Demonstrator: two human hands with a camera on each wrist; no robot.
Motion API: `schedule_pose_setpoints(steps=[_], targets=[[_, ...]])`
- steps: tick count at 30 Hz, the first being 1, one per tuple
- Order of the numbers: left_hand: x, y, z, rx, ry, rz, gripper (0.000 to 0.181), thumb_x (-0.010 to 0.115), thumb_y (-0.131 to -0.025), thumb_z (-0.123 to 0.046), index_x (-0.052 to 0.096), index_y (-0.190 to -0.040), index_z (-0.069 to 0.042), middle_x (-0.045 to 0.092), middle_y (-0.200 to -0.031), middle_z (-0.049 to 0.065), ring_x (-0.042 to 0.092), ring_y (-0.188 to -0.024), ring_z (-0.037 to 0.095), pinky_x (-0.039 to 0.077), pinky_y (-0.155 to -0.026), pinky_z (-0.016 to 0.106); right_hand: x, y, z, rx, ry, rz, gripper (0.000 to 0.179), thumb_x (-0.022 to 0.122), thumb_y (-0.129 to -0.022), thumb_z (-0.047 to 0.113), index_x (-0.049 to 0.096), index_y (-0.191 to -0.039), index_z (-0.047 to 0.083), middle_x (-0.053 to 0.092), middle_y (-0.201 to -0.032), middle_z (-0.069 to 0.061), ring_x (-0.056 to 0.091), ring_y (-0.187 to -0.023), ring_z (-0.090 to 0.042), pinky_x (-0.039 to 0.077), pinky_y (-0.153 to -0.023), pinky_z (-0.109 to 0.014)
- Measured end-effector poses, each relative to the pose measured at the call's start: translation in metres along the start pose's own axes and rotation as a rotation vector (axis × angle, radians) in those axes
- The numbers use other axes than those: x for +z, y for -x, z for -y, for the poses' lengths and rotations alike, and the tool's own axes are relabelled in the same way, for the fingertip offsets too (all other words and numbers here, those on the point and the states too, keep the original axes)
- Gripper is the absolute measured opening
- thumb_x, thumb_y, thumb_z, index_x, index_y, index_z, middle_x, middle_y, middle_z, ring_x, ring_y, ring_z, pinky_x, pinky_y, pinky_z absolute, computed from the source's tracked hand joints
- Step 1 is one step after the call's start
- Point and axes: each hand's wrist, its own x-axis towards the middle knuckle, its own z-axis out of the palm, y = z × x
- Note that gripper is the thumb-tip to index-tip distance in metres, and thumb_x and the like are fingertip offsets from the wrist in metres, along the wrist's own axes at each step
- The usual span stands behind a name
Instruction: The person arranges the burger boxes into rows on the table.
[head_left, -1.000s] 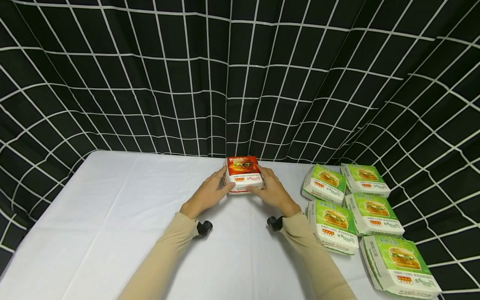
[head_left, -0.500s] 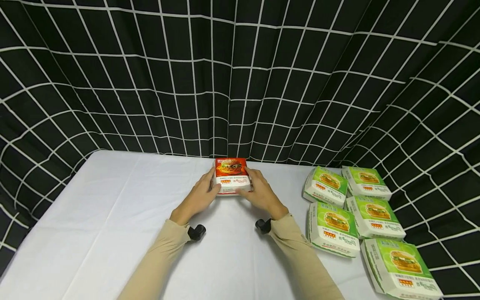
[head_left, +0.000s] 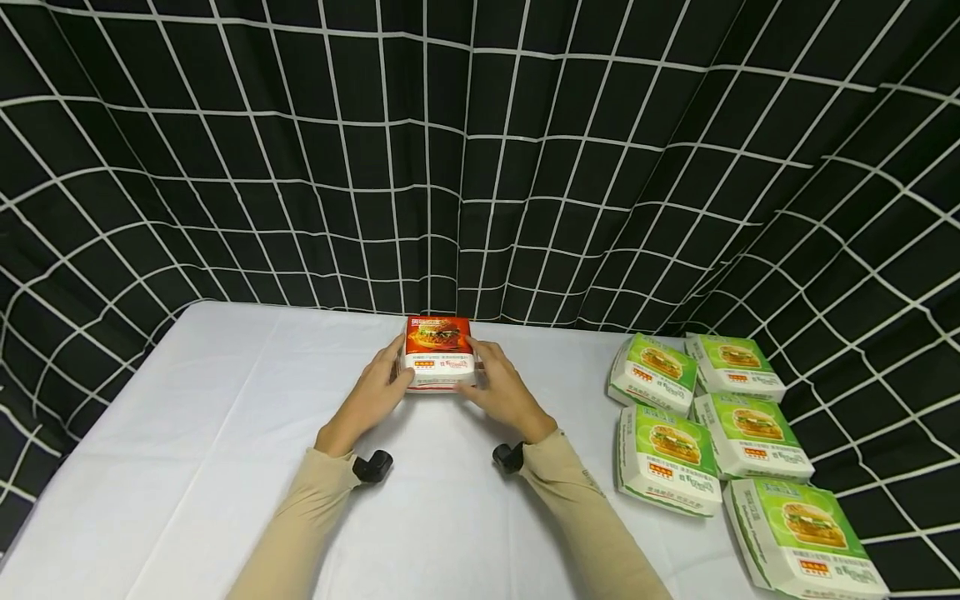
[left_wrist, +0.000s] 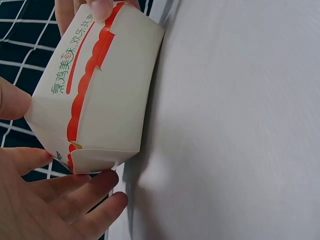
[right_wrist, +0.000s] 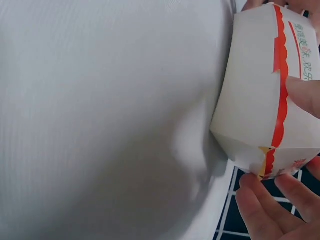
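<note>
A red and white burger box (head_left: 438, 335) sits at the far edge of the white-covered table, its burger picture facing up. My left hand (head_left: 367, 400) holds its left side, thumb at the front corner and fingers along the side. On the opposite side my right hand (head_left: 510, 392) grips it, thumb against the front face. The left wrist view shows the white front of the box (left_wrist: 112, 95) with a red scalloped flap edge, fingertips touching its end. In the right wrist view the right thumb presses on the front of the box (right_wrist: 252, 85).
Several green and white burger boxes (head_left: 671, 446) stand grouped on the right of the table (head_left: 225, 467). A black curtain with a white grid (head_left: 375, 167) hangs behind the table and on both sides.
Both hands have moved to the left together, carrying the red burger box along the table's far edge. The green boxes have stayed in place; the view has shifted slightly.
</note>
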Motion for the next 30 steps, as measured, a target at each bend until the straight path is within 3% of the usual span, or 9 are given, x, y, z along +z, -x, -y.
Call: schedule_pose_setpoints(steps=[2, 7, 9, 15, 20, 30], targets=[[-0.001, 0.001, 0.004, -0.003, 0.015, -0.008, 0.068, 0.048, -0.098, -0.025, 0.022, -0.158, -0.006, 0.031, -0.159, 0.023, 0.037, -0.144, 0.038, 0.029, -0.119, 0.054, 0.002, -0.001, 0.001, -0.007, 0.003, -0.001, 0.078, 0.076, -0.088, 0.018, 0.034, -0.152, 0.003, 0.044, -0.147, -0.019, 0.057, -0.122, -0.035, 0.046, -0.106, -0.047], [-0.007, 0.004, 0.012, -0.023, 0.063, -0.024, 0.066, 0.053, -0.099, -0.028, 0.027, -0.158, -0.013, 0.050, -0.145, 0.026, 0.058, -0.126, 0.036, 0.047, -0.105, 0.051, 0.009, -0.003, 0.005, -0.006, -0.009, 0.003, 0.077, 0.075, -0.089, 0.018, 0.034, -0.152, 0.002, 0.044, -0.148, -0.019, 0.058, -0.119, -0.033, 0.048, -0.104, -0.046], [-0.011, 0.005, 0.013, -0.035, 0.075, -0.021, 0.065, 0.054, -0.099, -0.028, 0.029, -0.157, -0.015, 0.052, -0.143, 0.027, 0.061, -0.124, 0.036, 0.050, -0.101, 0.051, 0.012, -0.004, 0.007, -0.002, -0.013, 0.002, 0.076, 0.074, -0.089, 0.018, 0.034, -0.152, 0.002, 0.043, -0.149, -0.018, 0.058, -0.119, -0.032, 0.048, -0.105, -0.046], [-0.026, 0.006, 0.017, -0.075, 0.074, -0.013, 0.063, 0.049, -0.099, -0.026, 0.027, -0.157, -0.013, 0.037, -0.155, 0.026, 0.057, -0.129, 0.038, 0.045, -0.105, 0.054, 0.021, -0.010, 0.014, -0.014, -0.041, 0.017, 0.072, 0.070, -0.091, 0.015, 0.033, -0.151, -0.001, 0.041, -0.152, -0.018, 0.050, -0.131, -0.032, 0.041, -0.112, -0.045], [-0.039, 0.008, 0.023, -0.104, 0.064, -0.018, 0.064, 0.043, -0.098, -0.022, 0.023, -0.158, -0.009, 0.034, -0.156, 0.027, 0.051, -0.133, 0.041, 0.040, -0.109, 0.056, 0.033, -0.017, 0.022, -0.027, -0.051, 0.019, 0.069, 0.069, -0.091, 0.014, 0.036, -0.150, -0.001, 0.041, -0.153, -0.017, 0.043, -0.139, -0.029, 0.037, -0.116, -0.043], [-0.063, 0.012, 0.033, -0.140, 0.059, -0.062, 0.059, 0.041, -0.099, -0.018, 0.026, -0.155, -0.006, 0.035, -0.154, 0.031, 0.046, -0.134, 0.048, 0.034, -0.114, 0.059, 0.051, -0.026, 0.039, -0.046, -0.085, 0.003, 0.067, 0.070, -0.091, 0.014, 0.039, -0.149, 0.000, 0.042, -0.152, -0.017, 0.042, -0.141, -0.032, 0.034, -0.118, -0.046]])
